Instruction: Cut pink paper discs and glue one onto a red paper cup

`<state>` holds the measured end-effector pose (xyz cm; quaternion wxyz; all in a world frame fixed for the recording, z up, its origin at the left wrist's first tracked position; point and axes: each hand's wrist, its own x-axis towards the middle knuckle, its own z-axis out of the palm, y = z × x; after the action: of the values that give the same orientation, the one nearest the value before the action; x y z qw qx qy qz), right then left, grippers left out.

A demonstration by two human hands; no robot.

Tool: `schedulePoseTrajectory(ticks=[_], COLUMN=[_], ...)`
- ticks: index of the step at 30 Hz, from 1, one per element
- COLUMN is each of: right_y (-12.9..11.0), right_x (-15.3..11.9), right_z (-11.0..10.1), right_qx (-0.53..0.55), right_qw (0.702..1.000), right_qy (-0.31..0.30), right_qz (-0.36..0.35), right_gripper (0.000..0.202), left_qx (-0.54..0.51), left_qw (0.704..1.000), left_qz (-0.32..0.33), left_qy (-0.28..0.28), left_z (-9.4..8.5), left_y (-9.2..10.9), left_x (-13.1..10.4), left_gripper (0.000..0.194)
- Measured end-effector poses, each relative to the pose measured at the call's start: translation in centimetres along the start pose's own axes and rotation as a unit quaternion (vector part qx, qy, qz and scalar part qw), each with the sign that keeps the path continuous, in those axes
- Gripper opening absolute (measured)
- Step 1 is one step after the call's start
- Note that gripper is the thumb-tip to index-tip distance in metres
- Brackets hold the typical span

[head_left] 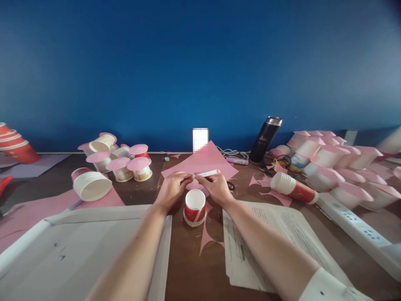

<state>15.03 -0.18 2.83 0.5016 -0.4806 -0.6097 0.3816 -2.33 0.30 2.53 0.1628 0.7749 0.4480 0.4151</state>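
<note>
My left hand [171, 190] and my right hand [217, 189] meet above the table. Between them is a white marker [207, 173] with an orange end. The right fingers grip its barrel; the left fingers pinch its left tip, whose cap is hidden. Just below, a red and white paper cup [195, 208] stands upside down. Behind the hands lies a sheet of pink paper [209, 156], partly covered by them. Pink paper scraps [208, 238] are near the cup.
Paper cups with pink discs [138, 163] stand at left, with many more [341, 167] piled at right. Around them are a black flask [265, 140], stacked cups [294, 188], a power strip [357, 230], printed sheets [266, 225] and a white box lid [78, 259].
</note>
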Motion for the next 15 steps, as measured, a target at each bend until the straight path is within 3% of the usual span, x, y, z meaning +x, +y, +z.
schedulePoseTrajectory(ticks=[6, 9, 11, 15], right_y=[0.0, -0.2, -0.3, 0.0], right_x=[-0.2, 0.5, 1.7, 5.5], right_z=[0.0, -1.3, -3.0, -7.1], right_qx=[-0.021, -0.033, -0.014, 0.033], right_qw=[1.000, 0.999, 0.999, 0.970], right_qy=[-0.002, -0.003, 0.039, 0.240], right_qz=[0.000, -0.014, -0.018, 0.023], right_gripper=[0.033, 0.035, 0.046, 0.037], left_qx=[0.020, 0.084, 0.149, 0.229], left_qw=[1.000, 0.995, 0.981, 0.944], left_qz=[0.003, -0.042, -0.107, -0.217], left_qy=[-0.011, 0.019, 0.067, 0.094], left_z=[0.1, -0.4, -0.8, -1.3], left_y=[0.0, -1.1, -2.2, -3.6], left_x=[0.2, 0.2, 0.1, 0.0], left_gripper=[0.023, 0.025, 0.029, 0.043])
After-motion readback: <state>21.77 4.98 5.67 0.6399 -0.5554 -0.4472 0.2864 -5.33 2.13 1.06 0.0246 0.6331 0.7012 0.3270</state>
